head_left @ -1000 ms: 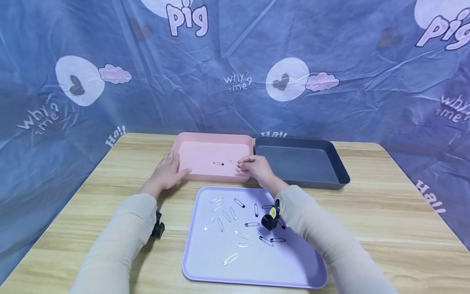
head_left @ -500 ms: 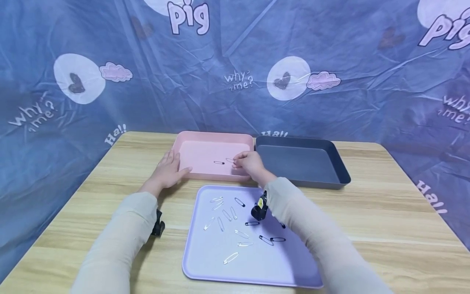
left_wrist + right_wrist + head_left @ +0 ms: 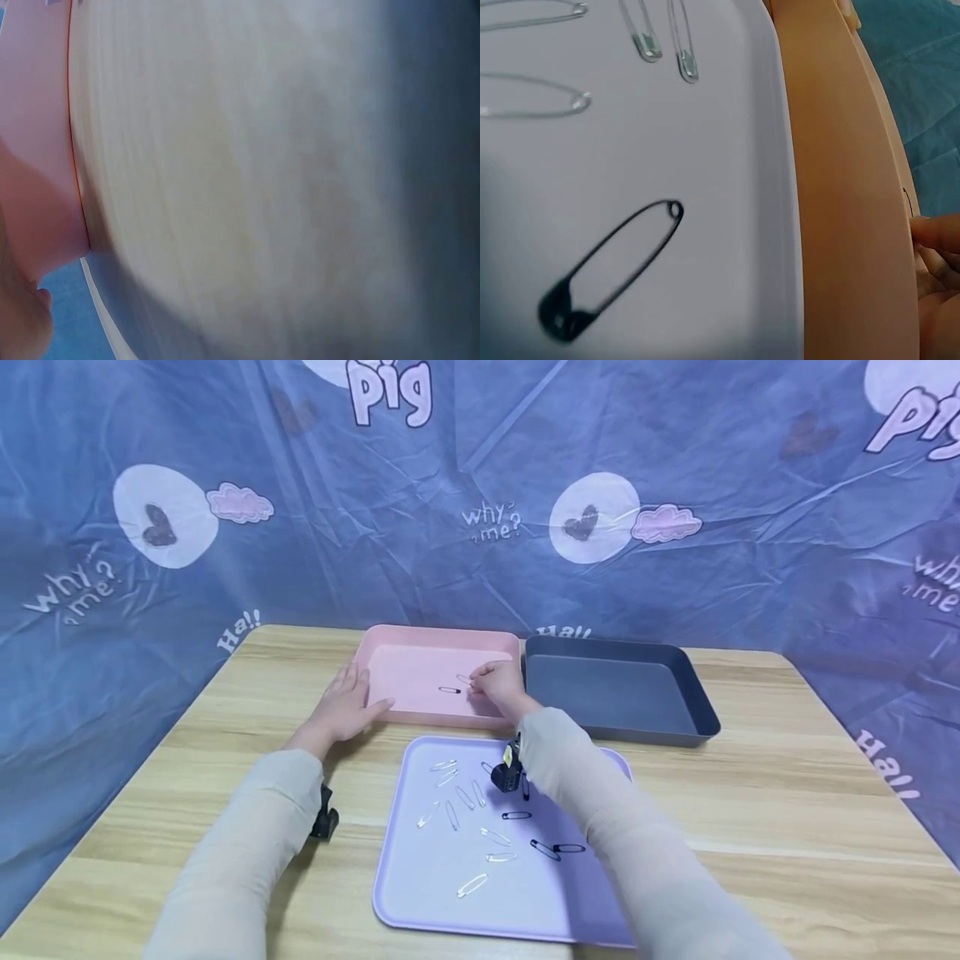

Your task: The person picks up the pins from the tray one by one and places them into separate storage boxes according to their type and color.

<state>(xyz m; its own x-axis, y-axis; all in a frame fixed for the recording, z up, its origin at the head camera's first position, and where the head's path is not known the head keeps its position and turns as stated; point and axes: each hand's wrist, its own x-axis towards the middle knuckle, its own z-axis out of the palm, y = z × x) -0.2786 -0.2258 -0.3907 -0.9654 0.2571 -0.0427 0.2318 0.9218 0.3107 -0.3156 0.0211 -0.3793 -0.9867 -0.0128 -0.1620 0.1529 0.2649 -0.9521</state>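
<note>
Over the pink tray (image 3: 405, 664) my right hand (image 3: 501, 683) pinches a safety pin (image 3: 463, 679) between thumb and fingers. Those fingers cover part of the pin. A black safety pin (image 3: 449, 690) lies on the tray floor just beside it. My left hand (image 3: 341, 706) rests at the tray's front left corner with fingers spread. In the left wrist view only a bit of the left hand (image 3: 22, 319) shows against the pink wall. Several silver safety pins (image 3: 472, 885) and black safety pins (image 3: 516, 816) are scattered over the lavender tray (image 3: 420, 893) in front.
A dark grey tray (image 3: 615, 693) stands right of the pink one, close against it. The wooden table (image 3: 795, 793) extends to both sides. Blue printed cloth (image 3: 420, 552) hangs behind. My right forearm passes over the lavender tray and hides some of its pins.
My right hand has moved left and slightly away from me, carrying the pinched safety pin deeper over the pink tray. The left hand has stayed in place.
</note>
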